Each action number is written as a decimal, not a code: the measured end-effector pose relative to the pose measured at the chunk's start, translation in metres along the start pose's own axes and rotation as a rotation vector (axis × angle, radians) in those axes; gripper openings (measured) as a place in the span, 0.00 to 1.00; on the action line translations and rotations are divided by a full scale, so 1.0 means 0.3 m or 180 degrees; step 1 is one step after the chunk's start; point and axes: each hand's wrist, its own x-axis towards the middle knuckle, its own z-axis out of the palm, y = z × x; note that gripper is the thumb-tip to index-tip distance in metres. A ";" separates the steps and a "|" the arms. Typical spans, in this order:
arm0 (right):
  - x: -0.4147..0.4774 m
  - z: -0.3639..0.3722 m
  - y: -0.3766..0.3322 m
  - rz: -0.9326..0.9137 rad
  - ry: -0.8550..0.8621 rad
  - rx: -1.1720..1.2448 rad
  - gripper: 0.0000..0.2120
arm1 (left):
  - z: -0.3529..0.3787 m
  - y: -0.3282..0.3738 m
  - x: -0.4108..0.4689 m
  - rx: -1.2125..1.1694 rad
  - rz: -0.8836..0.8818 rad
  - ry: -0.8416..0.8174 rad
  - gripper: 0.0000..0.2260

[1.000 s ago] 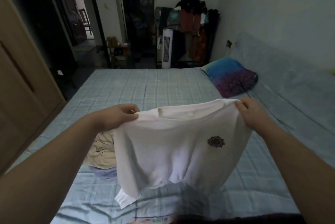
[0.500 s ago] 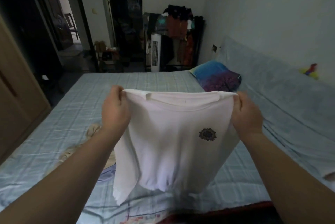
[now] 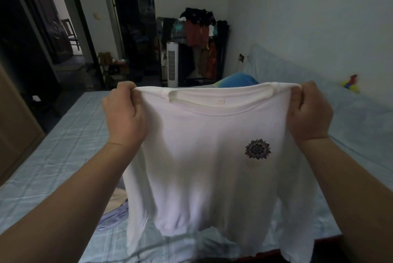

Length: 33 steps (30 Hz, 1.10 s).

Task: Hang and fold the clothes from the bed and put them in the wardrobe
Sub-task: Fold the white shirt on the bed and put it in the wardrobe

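Two hands, left (image 3: 124, 118) and right (image 3: 309, 113), grip taut white shirt (image 3: 204, 167) shoulders, dark emblem.

1. The shirt (image 3: 208, 156) has been lifted: a second ago its top edge sagged toward the left shoulder, and now it is pulled taut and nearly level between the two fists.
2. The left hand (image 3: 124, 118) has turned from a sideways, knuckles-up grip to an upright fist, its back toward the camera.
3. The right hand (image 3: 309, 113) has risen with it and moved slightly outward.
4. The pillow (image 3: 238, 80), in full view a second ago, now shows only its blue top above the collar.
5. The clothes pile (image 3: 119, 201) on the bed is now mostly hidden behind the left arm and shirt.
6. A toy (image 3: 350, 84) has come into view at the right.
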 end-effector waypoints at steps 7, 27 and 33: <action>0.004 0.239 0.199 -0.0015 -0.0406 0.0129 0.09 | 0.290 -0.065 -0.042 0.0572 -0.0219 -0.0214 0.09; -0.412 1.705 1.091 0.0306 -0.3201 -0.0255 0.12 | 1.641 -0.846 -0.448 0.2373 -0.1266 -0.2163 0.05; -0.596 2.059 1.260 0.0029 -0.3175 -0.0411 0.13 | 1.915 -1.179 -0.558 0.2435 -0.1026 -0.2287 0.04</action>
